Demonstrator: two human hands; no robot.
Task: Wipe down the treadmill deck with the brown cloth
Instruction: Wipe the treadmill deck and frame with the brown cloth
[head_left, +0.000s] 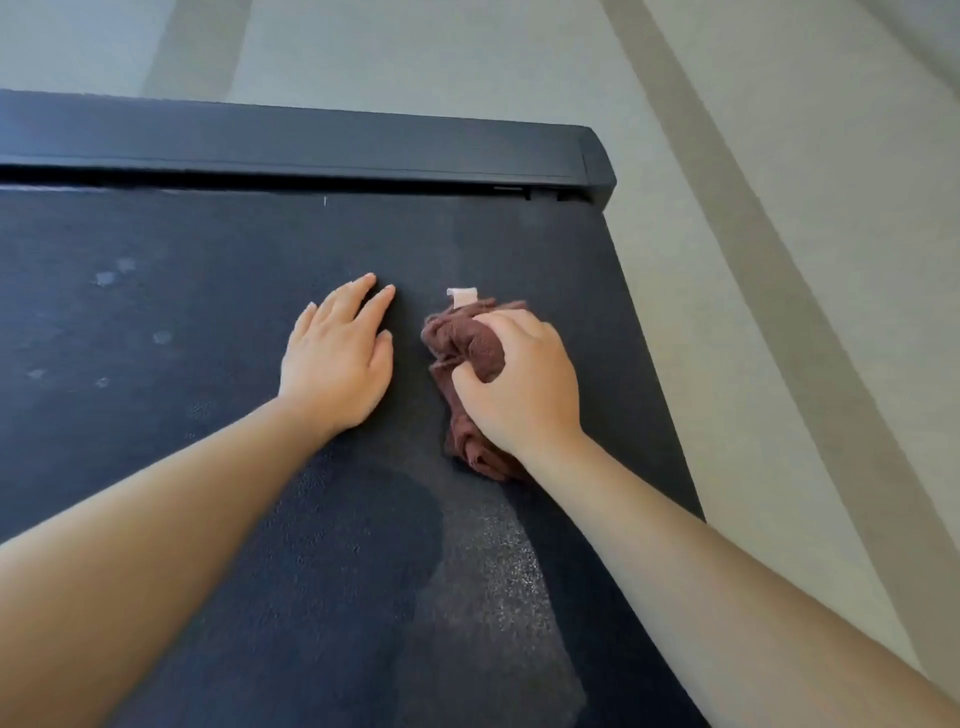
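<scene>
My right hand (519, 379) is clamped on the brown cloth (467, 348), fingers curled over the bunched-up wad, palm pressing it down onto the treadmill deck (208, 312). Bunched like this it gives me a thick pad to push on, I judge, better than a flat sheet that would slide under my palm. Cloth sticks out ahead of my knuckles and trails back under my wrist; a pale tag (462, 296) pokes out just past my fingertips.

My left hand (337, 358) lies flat and spread on the deck just beside the cloth, holding nothing, not touching it. It's there as a brace, probably taking my weight while I lean in.

Under and behind my right forearm there's a greyish streaky band (498, 571), dust or damp, can't tell. Well off to the far side of my left hand are pale smudges (111, 275), not yet wiped by the look of it. Beyond both hands runs the dark end cover (311, 145); the deck edge is close outside my right hand, floor (779, 260) past it.

Mid-wipe, plenty of deck left.
</scene>
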